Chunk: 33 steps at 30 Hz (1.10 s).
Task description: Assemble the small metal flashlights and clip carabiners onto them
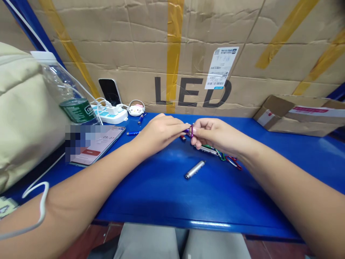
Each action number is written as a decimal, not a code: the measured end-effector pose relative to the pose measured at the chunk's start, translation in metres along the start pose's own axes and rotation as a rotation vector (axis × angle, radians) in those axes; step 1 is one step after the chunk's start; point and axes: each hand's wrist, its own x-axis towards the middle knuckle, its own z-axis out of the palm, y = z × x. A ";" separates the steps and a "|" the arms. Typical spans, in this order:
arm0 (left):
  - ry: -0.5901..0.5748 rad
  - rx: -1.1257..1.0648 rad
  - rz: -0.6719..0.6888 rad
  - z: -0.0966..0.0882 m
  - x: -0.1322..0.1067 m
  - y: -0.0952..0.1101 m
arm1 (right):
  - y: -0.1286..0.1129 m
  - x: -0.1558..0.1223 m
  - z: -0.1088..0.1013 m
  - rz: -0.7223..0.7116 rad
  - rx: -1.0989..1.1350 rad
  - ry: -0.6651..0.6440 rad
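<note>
Over the middle of the blue table point(167, 187), my left hand point(159, 131) and my right hand point(212, 135) meet fingertip to fingertip. Both pinch a small purple keychain piece point(189, 131) between them; its exact shape is hidden by my fingers. Under my right hand lie coloured carabiner clips point(229, 158), green and red, beside another small silver piece. A silver mini flashlight point(195, 169) rests loose on the table just in front of my hands. A small red part point(183, 137) lies below my left fingertips.
A phone point(94, 144) lies at the left beside a water bottle point(67, 93) and a power strip point(111, 113) with chargers. Blue small pens point(133, 133) lie near it. A cardboard wall marked LED point(188, 54) stands behind; an open box point(299, 115) sits at right.
</note>
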 end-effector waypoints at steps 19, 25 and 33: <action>-0.055 -0.307 -0.203 -0.004 0.005 0.004 | -0.010 -0.006 -0.006 -0.355 -1.214 0.023; -0.007 -0.179 -0.048 -0.001 0.002 0.000 | -0.008 -0.006 -0.003 -0.371 -1.185 0.000; 0.073 0.044 0.033 -0.004 -0.002 0.001 | -0.007 -0.005 0.002 -0.363 -0.796 0.035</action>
